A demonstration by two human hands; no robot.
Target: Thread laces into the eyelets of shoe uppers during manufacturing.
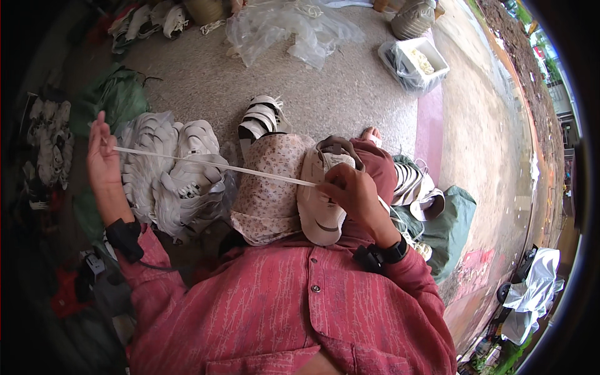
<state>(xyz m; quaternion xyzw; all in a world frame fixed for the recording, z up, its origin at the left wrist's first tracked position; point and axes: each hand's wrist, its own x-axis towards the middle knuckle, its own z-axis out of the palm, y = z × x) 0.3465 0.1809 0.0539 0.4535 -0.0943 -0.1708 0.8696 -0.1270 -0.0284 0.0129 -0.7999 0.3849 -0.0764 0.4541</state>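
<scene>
A cream-coloured shoe [314,209] with a brown collar lies across my lap, its toe toward me. A flat white shoelace [215,165] stretches taut from the shoe out to the left. My right hand [351,192] is over the shoe and pinches the lace near the eyelets, hiding part of the lacing. Raised far out to the left, my left hand [104,156] holds the other stretch of lace at its fingers, the fingertips pointing up. Under the shoe's left side, a floral cloth [269,184] covers my knee.
White shoes [159,178] lie stacked on the left, beside a green sack [115,97]. More shoes [259,119] stand beyond my knee and others [409,187] at the right, by another green sack [456,219]. A white box [431,53] and clear plastic sheeting [284,31] lie farther off.
</scene>
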